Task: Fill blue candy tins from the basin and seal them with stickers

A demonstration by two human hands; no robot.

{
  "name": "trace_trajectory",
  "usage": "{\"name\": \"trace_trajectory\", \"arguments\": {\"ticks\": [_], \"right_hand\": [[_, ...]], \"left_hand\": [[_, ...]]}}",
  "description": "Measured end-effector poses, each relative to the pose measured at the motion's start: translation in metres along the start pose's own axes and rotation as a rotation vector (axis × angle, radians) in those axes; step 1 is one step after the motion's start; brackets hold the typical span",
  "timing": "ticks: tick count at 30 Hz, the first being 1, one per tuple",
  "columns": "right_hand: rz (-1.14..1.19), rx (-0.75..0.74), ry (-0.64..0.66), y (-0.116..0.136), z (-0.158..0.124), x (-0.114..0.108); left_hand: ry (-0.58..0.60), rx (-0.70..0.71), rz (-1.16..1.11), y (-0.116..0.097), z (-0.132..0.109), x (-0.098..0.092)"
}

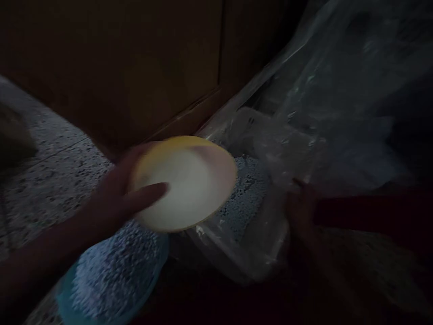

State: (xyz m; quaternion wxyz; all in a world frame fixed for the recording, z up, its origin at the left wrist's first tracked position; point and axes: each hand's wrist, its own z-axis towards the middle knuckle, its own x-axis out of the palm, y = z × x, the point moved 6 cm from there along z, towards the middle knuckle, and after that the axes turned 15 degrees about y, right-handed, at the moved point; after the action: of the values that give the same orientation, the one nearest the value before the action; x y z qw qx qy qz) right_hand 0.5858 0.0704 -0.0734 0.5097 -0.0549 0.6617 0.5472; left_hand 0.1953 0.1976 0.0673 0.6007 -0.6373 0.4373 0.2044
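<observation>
My left hand [135,187] is closed on the rim of a shallow bowl [189,189], pale inside with a yellow edge. The thumb lies across its inner face, and the bowl is tilted towards me. Below it, a clear plastic bag [257,266] lies open, with small pale pellets [246,189] inside. At the bag's right edge my right hand [301,205] is closed, its fingers at the plastic; dim light blurs the exact grip. Under my left forearm stands a blue basin [67,293] heaped with similar small pellets [115,271].
A dark brown wooden panel [135,67] rises behind the bowl. More clear plastic sheeting [338,90] spreads at the upper right. Speckled floor tiles [50,176] show at left. A dark red cloth [365,212] lies beside my right hand. The scene is very dark.
</observation>
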Motion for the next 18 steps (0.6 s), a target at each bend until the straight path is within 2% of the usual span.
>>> {"name": "trace_trajectory", "arguments": {"ticks": [1, 2, 4, 6, 7, 9, 10, 12, 14, 16, 18], "right_hand": [[-0.002, 0.014, 0.000, -0.003, 0.002, -0.001], [0.013, 0.020, 0.005, -0.003, 0.002, 0.000], [0.042, 0.031, 0.012, -0.001, -0.001, 0.005], [0.063, 0.051, 0.019, 0.002, -0.004, 0.009], [0.071, 0.060, 0.021, 0.003, -0.006, 0.009], [0.084, 0.070, 0.028, 0.003, -0.007, 0.008], [0.091, 0.072, 0.031, 0.003, -0.007, 0.007], [0.106, 0.077, 0.035, 0.003, -0.007, 0.006], [0.109, 0.084, 0.047, 0.003, -0.008, 0.005], [0.102, 0.084, 0.064, 0.003, -0.010, 0.006], [0.094, 0.073, 0.082, 0.005, -0.011, 0.008]], "left_hand": [[0.093, 0.104, 0.021, -0.028, 0.030, 0.033], [0.272, 0.254, 0.152, -0.059, 0.057, 0.076], [0.472, 0.434, 0.397, -0.103, 0.102, 0.157], [0.544, 0.509, 0.551, -0.124, 0.132, 0.227], [0.548, 0.531, 0.580, -0.129, 0.140, 0.255], [0.591, 0.666, 0.625, -0.131, 0.136, 0.297], [0.617, 0.758, 0.651, -0.129, 0.125, 0.310], [0.687, 0.945, 0.708, -0.120, 0.095, 0.319], [0.778, 1.040, 0.734, -0.102, 0.065, 0.308], [0.906, 1.045, 0.689, -0.083, 0.044, 0.289], [1.058, 1.019, 0.586, -0.067, 0.033, 0.274]]}}
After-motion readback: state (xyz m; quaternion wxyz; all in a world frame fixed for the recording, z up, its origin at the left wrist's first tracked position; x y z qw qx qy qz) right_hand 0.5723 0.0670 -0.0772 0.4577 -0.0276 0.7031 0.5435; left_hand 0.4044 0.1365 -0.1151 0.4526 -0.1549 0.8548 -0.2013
